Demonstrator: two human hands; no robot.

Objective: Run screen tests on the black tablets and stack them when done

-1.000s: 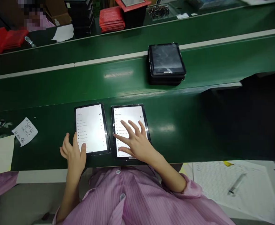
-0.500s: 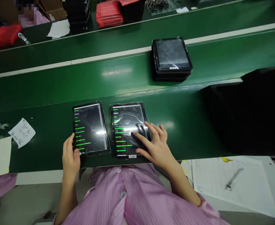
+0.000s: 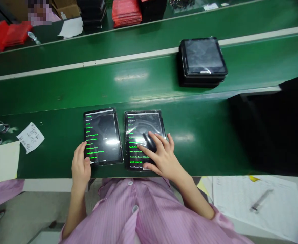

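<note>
Live now, with right hand (image 3: 164,158) fanned wide over right tablet (image 3: 140,130) at six o'clock from mid-view, left hand (image 3: 81,168) loosely curved at eight o'clock of left tablet (image 3: 102,137). Careful, could trigger the wrong test line (image 3: 139,157) by straying touch.

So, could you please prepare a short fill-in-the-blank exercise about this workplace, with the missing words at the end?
On the flat, black, rectangular left tablet, most lines of text are ____ in colour.
The right grip is spread over the flat, black, rectangular tablet on the ____.
The white paper slip with handwriting lies to the ____ of both tablets.
The stack of black rectangular devices stands ____ from the pink striped shirt than both tablets do.
Missing words: green; right; left; farther.
</note>
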